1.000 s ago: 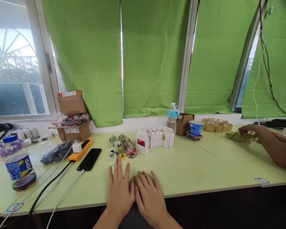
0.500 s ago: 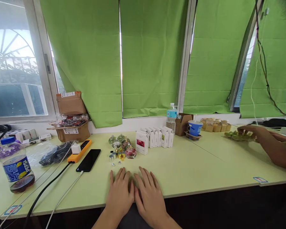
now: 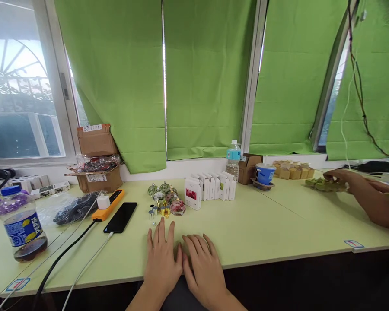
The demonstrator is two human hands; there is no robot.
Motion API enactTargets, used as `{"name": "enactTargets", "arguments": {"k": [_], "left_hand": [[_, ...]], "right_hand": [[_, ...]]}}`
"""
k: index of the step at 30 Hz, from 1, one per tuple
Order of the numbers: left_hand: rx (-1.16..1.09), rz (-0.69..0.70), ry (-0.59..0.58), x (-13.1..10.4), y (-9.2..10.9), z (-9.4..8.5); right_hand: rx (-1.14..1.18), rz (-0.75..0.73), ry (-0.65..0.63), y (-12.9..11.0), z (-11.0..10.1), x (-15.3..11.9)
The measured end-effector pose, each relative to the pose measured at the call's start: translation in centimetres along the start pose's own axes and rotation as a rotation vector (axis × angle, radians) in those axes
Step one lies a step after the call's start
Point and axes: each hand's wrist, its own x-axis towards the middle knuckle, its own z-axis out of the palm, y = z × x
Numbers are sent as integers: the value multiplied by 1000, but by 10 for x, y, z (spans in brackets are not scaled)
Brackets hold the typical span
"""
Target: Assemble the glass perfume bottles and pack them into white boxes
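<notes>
At bottom centre, the left hand (image 3: 164, 264) and right hand (image 3: 204, 268) lay palm-down on the table (image 3: 266, 233), empty, fingers loosely spread, below the glass bottles (image 3: 177, 208); any grasp would have called for lifting first.

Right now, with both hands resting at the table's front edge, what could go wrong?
The left hand points at the small silver cylinders just ahead, so sliding forward might tip one. The white cable runs from the phone over the front edge; a snag could drag it. The white cartons stand upright, close together; one bump might topple several.
</notes>
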Motion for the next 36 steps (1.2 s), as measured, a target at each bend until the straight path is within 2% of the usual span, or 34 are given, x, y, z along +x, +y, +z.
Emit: {"name": "enactTargets", "arguments": {"k": [8, 16, 19, 22, 25, 28, 32, 36], "left_hand": [[-15, 14, 15, 0, -1, 1], [-122, -6, -154, 3, 2, -11], [-138, -3, -178, 4, 4, -15], [-138, -1, -178, 6, 6, -19], [-137, -9, -186, 6, 5, -18], [-142, -16, -219, 6, 2, -12], [-149, 7, -320, 8, -5, -2], [-120, -1, -424, 16, -6, 0]], "right_hand": [[70, 12, -17, -2, -1, 2], [195, 107, -52, 2, 2, 0], [300, 166, -37, 14, -1, 18], [354, 213, 35, 34, 1, 50], [402, 250, 50, 55, 12, 84], [430, 286, 2, 68, 28, 108], [358, 283, -54, 69, 43, 122], [347, 267, -56, 70, 56, 122]]}}
